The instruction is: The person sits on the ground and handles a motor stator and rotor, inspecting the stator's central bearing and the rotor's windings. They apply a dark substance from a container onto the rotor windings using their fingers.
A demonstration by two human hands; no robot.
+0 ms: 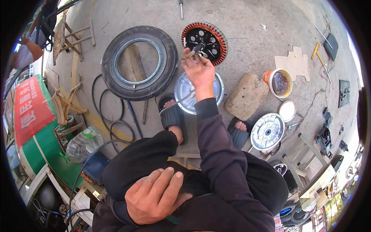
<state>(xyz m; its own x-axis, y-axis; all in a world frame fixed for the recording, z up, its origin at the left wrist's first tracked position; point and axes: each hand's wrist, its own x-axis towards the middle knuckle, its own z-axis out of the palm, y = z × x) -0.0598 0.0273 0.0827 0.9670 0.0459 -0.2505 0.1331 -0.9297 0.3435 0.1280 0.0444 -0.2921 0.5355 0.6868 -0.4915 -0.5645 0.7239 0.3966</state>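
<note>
My right hand point(198, 69) reaches forward, its fingers closed round the axle end point(198, 48) of a motor stator point(225, 45). The stator is a black disc ringed with copper-coloured windings, lying on the concrete. A grey cable point(181, 101) runs from near this hand down toward my left foot. Under my right wrist lies a round silver hub cover point(214, 98), partly hidden by the arm. Over my lap, my left hand point(152, 197) shows its back, with the fingers stretched out and the thumb apart. Nothing shows in it.
A tyre on a rim point(164, 63) lies left of the stator. To the right are a wooden block point(247, 96), a tub of brown grease point(281, 83) and another silver cover point(266, 133). A screwdriver point(181, 9) lies at the far side. A black hose point(101, 114) curls at the left.
</note>
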